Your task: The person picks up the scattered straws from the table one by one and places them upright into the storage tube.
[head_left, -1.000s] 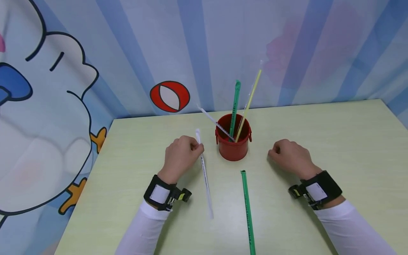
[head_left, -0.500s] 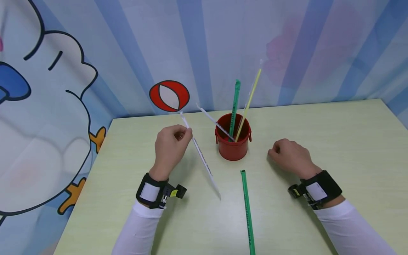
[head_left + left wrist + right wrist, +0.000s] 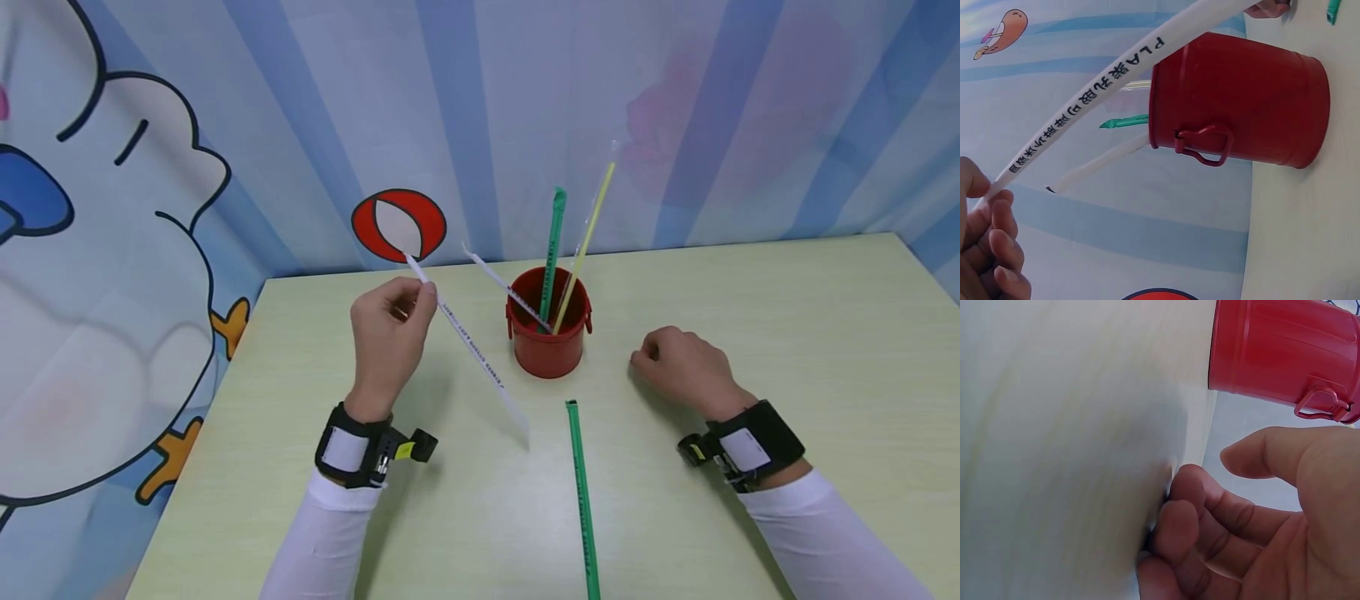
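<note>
My left hand [image 3: 392, 342] pinches a white paper-wrapped straw [image 3: 471, 343] near its upper end, between thumb and index finger. The straw slants down to the right, raised above the table; dark print runs along it in the left wrist view. To its right stands a small red bucket [image 3: 548, 358] with side handles. A green wrapped straw [image 3: 553, 242], a yellow straw [image 3: 594, 225] in clear wrap and a white wrapped straw [image 3: 498, 279] lean in it. My right hand [image 3: 686, 371] rests on the table right of the bucket, fingers loosely curled, holding nothing.
Another green wrapped straw [image 3: 582, 492] lies on the pale wooden table [image 3: 825, 350] in front of the bucket. Behind the table hangs a blue striped backdrop [image 3: 540, 100] with cartoon prints. Both wrists wear black straps with small cameras.
My left hand has lifted the white straw off the table and moved up and left. The straw's lower end has swung to the right. The right hand has stayed put.
</note>
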{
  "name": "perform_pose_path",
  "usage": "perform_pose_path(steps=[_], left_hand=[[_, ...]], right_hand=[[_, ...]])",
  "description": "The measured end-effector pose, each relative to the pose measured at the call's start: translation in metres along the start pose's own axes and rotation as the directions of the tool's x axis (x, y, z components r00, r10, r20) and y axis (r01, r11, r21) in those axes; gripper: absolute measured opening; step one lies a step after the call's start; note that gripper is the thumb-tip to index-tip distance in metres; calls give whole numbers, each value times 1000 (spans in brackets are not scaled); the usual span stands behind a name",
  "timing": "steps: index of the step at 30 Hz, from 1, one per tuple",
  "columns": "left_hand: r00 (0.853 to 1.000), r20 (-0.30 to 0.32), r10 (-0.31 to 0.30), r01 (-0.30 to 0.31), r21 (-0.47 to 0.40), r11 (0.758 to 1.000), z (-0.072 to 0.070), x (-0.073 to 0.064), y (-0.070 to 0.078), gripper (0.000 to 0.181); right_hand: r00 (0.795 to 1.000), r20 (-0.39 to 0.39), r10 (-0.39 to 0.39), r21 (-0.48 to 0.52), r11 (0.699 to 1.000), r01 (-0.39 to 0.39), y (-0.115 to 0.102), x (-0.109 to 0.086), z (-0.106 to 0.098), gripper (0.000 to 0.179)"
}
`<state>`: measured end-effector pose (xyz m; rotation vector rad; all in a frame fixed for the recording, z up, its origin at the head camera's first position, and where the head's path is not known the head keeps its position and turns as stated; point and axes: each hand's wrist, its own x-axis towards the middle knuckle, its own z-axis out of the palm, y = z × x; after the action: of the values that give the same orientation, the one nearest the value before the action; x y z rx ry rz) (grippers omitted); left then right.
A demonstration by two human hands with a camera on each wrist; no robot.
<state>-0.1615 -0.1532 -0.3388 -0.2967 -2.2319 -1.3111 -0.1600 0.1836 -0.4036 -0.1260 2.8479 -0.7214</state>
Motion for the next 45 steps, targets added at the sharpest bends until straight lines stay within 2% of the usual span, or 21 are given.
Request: perform_pose_path(steps=[9,17,22,30,33,39,45], left_hand=[[996,-85,32,-36,-47,998,-6,7,11,21],[989,-142,45,-74,-207,976,-9,16,16,24],[979,-202,39,-90,-249,964,-11,21,18,27],[953,-304,19,-108,-281,954,-11,24,20,27],[950,-312,15,-111,-291,950,-11,24,20,26],[959,-283,21,-106,-291,951,-7,22,18,25],[962,-272,38,-114,-268,957,-3,21,17,24]], right_hand=[[1000,4,-5,3,1000,5,0,1,0,24],[1000,6,-3,8,1000,3,2,1,0,24],[1000,7,-8,10,1000,8,2,1,0,24],[1000,7,-3,7,1000,3,2,2,1,24],[1000,7,-4,5,1000,4,2,2,1,24],[1000,7,0,3,1000,0,2,2,1,24],[1000,6,1,5,1000,-1,2,1,1,24]])
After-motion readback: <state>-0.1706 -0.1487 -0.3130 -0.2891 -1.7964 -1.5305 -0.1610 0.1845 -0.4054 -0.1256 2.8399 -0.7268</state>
